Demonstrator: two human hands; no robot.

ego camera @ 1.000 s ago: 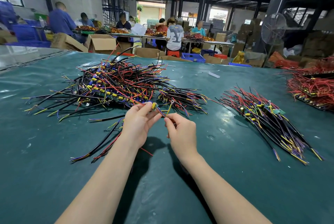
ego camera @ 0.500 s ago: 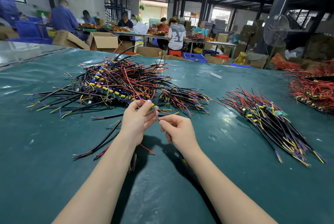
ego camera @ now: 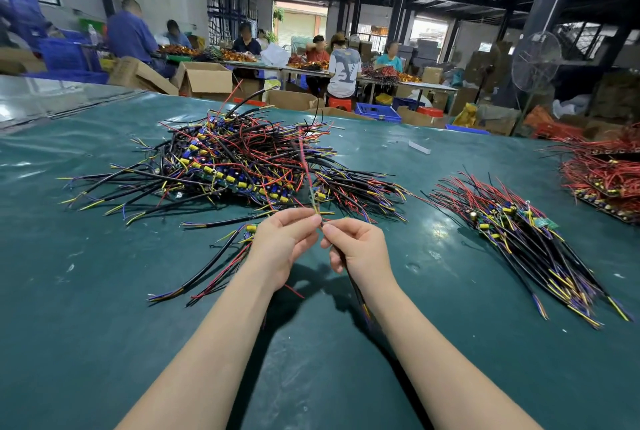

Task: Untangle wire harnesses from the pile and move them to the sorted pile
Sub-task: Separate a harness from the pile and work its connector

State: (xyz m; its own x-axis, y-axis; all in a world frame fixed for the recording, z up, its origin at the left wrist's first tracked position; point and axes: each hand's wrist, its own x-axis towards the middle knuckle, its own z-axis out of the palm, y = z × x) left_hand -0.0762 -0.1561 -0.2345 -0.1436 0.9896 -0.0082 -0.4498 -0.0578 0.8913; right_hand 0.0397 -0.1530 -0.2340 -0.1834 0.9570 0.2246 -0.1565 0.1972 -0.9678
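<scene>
1 wire harness [ego camera: 307,171] is gripped by both hands in front of the tangled pile [ego camera: 235,159]. It is pinched between the thumb and fingertips of the left hand [ego camera: 284,246]. The fingers of the right hand [ego camera: 360,249] are curled round its lower wires, which trail down under the right wrist. Above the hands, the upper end of the harness is seen as a blurred red strand raised over the near edge of the tangled pile. Whether it is free of that pile cannot be told.

The tangled pile is spread over the far left half of the table [ego camera: 104,325], with wire ends fanned out to the left and towards the hands. 1 loose harness [ego camera: 207,270] is laid just left of the left wrist. The sorted pile [ego camera: 526,232] is set to the right, well apart from the right hand, its wires aligned and pointed towards the near right. A strip of green cover is seen between the 2 piles, and a broad stretch of it around and below the forearms.

A heap of red wires [ego camera: 602,173] is cut off by the right border. The far edge of the table is lined with cardboard boxes [ego camera: 204,77].
</scene>
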